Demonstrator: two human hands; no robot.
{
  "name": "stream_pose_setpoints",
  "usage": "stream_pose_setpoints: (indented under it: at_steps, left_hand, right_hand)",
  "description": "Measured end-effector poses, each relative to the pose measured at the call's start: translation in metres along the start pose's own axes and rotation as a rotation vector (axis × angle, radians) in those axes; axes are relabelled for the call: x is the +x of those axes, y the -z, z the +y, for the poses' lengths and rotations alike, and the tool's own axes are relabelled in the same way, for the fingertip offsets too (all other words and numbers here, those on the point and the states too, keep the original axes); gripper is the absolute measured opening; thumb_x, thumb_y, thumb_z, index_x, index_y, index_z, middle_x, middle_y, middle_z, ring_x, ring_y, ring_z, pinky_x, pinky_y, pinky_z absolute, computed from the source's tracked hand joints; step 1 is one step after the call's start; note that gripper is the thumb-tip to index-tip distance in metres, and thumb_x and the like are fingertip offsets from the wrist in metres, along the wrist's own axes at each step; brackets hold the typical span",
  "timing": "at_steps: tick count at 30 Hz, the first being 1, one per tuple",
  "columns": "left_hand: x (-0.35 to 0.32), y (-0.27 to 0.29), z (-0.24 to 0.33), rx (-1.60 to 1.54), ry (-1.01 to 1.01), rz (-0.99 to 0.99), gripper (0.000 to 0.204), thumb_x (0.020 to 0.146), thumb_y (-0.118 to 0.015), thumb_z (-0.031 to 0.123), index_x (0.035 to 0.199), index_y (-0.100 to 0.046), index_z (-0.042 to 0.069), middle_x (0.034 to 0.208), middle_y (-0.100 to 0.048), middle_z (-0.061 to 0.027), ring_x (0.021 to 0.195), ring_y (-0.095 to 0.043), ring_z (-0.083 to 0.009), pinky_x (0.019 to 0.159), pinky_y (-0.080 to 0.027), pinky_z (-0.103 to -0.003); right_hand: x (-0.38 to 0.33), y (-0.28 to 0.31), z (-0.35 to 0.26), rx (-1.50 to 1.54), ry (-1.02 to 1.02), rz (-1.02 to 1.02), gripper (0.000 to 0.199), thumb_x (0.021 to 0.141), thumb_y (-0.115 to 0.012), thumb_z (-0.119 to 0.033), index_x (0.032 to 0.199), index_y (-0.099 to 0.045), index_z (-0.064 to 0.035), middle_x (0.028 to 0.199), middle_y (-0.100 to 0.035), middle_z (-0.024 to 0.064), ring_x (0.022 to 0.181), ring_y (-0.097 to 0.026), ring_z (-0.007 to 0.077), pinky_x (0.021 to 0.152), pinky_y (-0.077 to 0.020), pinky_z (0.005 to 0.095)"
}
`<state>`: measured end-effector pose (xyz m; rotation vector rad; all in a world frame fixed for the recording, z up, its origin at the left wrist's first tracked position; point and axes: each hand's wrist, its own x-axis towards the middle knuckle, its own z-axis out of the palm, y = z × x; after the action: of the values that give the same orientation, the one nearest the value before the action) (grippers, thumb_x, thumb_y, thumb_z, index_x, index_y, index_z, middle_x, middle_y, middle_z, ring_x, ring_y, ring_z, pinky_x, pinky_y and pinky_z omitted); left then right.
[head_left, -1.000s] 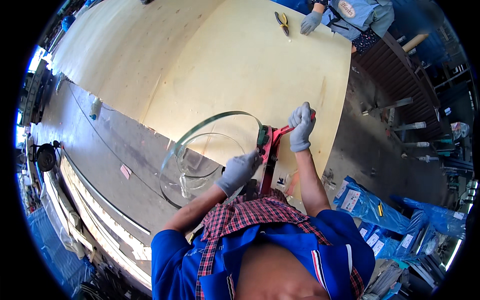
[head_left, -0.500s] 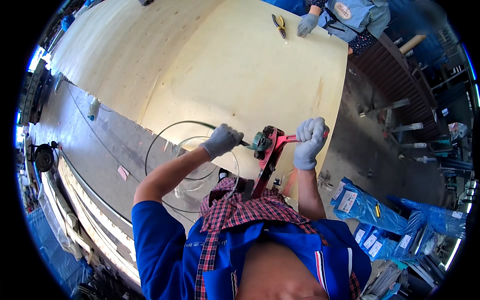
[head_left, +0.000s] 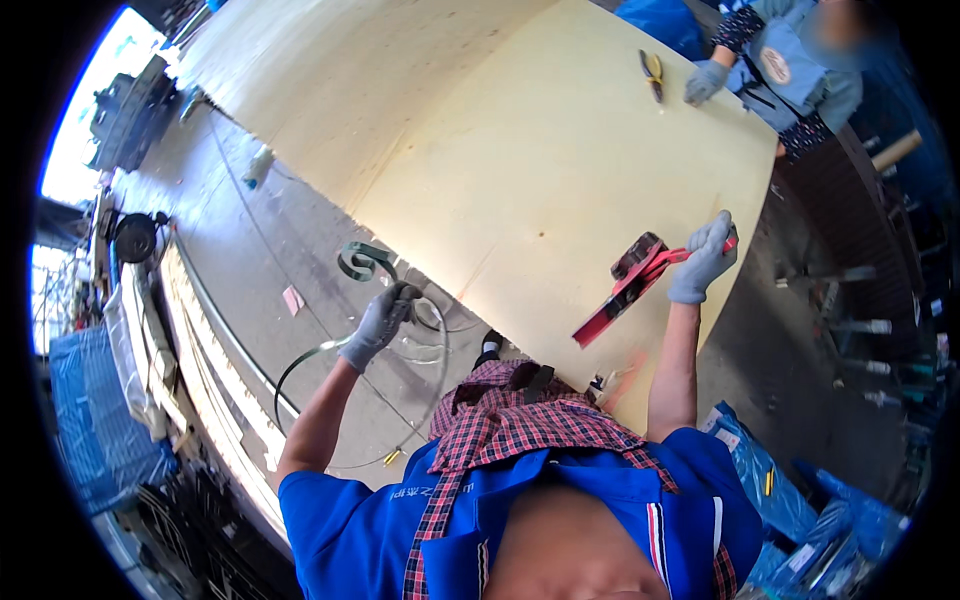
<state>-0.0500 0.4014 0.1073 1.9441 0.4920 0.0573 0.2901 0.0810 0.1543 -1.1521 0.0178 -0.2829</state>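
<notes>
My left hand point(head_left: 378, 325), in a grey glove, is closed around a green packing strap point(head_left: 312, 353) beside the table's near edge. The strap's upper end curls into a tight hook, and the rest loops down below the hand. Over the board's near right part, my gloved right hand point(head_left: 705, 262) grips the red handle of a strapping tensioner point(head_left: 622, 292). The tool has a red body and a dark mechanism, and it tilts down toward the left. Strap and tool are well apart.
A large plywood sheet point(head_left: 520, 150) spans the middle. Yellow-handled pliers point(head_left: 652, 76) lie on its far right, near a co-worker's gloved hand point(head_left: 706, 84). Long pale boards point(head_left: 215, 360) lie at left on the floor side. Blue-wrapped packages point(head_left: 765, 490) lie at lower right.
The green strap has come away from the tensioner. My left hand has moved left with it, while my right hand carried the tool to the right. The view has shifted too.
</notes>
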Motion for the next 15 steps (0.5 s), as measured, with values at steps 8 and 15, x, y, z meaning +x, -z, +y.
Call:
stream_pose_setpoints:
  at_steps: [8,15]
  left_hand:
    - [-0.024,0.003,0.063,-0.132,-0.006,-0.015,0.028,0.099,-0.043,0.023,0.103,-0.060,0.002,0.067,-0.047,0.0028,0.060,-0.044,-0.0068,0.056,-0.037,-0.023]
    - [-0.022,-0.061,0.090,-0.526,-0.218,-0.587,0.035,0.097,-0.045,0.032,0.102,-0.061,0.002,0.081,-0.057,-0.0038,0.066,-0.049,-0.0082,0.058,-0.039,-0.023]
  right_hand:
    - [-0.063,-0.077,-0.006,-0.682,0.486,-0.310,0.036,0.085,-0.064,-0.016,0.113,-0.053,0.0035,0.109,-0.058,0.0135,0.100,-0.056,0.0236,0.088,-0.0435,0.0344]
    - [-0.200,-0.089,-0.057,0.105,-0.752,-1.394,0.054,0.089,-0.058,-0.020,0.136,-0.037,-0.0018,0.113,-0.059,0.0138,0.105,-0.057,0.0178,0.080,-0.0493,0.0281]
